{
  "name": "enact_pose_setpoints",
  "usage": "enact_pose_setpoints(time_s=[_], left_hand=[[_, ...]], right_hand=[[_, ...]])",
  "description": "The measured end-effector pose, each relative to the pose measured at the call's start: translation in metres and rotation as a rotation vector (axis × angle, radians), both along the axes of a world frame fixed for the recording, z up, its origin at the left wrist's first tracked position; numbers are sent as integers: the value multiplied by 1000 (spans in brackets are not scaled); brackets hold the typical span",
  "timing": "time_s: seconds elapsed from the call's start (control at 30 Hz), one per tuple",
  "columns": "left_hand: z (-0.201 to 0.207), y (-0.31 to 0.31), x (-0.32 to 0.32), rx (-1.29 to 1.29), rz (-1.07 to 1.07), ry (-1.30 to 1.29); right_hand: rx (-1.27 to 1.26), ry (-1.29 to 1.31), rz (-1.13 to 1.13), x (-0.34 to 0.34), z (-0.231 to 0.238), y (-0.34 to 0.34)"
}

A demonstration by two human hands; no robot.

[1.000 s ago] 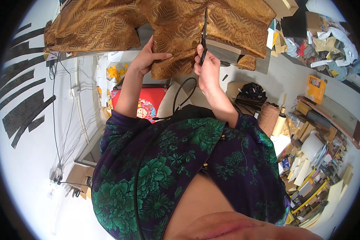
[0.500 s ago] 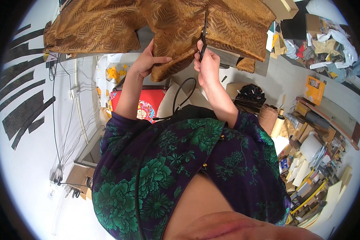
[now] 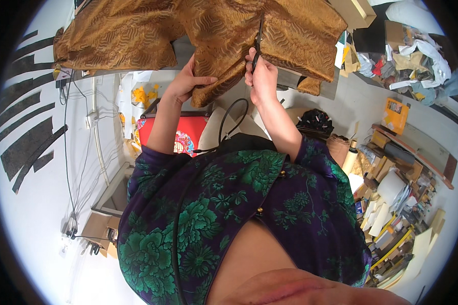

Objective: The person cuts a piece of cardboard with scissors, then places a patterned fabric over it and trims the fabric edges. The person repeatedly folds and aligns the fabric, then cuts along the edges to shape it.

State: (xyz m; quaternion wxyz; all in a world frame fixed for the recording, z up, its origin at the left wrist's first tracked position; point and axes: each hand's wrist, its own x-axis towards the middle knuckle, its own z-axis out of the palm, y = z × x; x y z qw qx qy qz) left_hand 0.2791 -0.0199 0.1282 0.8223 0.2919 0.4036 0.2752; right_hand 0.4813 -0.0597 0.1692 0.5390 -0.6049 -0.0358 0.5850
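Note:
A large sheet of golden-brown patterned fabric (image 3: 219, 38) lies over a table and hangs past its near edge. My left hand (image 3: 184, 84) is closed on the fabric's hanging corner, thumb on top and fingers hidden underneath. Dark scissors (image 3: 258, 43) are in my right hand (image 3: 262, 76), its fingers wrapped round the handles. Their blades point away from me, at a slit running through the cloth. On both sides of the slit the fabric's edges stand apart near my right hand.
Below the hands stands a red patterned box (image 3: 163, 133). A black cable (image 3: 221, 124) loops in front of my body. To the right are a heap of scraps (image 3: 417, 66), fabric rolls (image 3: 350, 157) and cluttered shelves (image 3: 392, 188). Dark strips (image 3: 28, 147) hang on the left wall.
The scissor blades, apart before, now look closer together. My right hand has shifted slightly, while my left hand keeps its hold on the fabric.

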Motion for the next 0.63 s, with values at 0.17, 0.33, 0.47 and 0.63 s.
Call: enact_pose_setpoints(time_s=[0.17, 0.33, 0.47, 0.63], left_hand=[[0, -1, 1, -6, 10, -6], [0, -1, 1, 1, 5, -8], [-2, -1, 0, -7, 11, -7], [-25, 1, -5, -18, 15, 39]], right_hand=[[-22, -23, -9, -1, -3, 1], [-33, -41, -15, 0, -7, 0], [2, -18, -16, 1, -9, -2], [83, -80, 83, 8, -7, -9]])
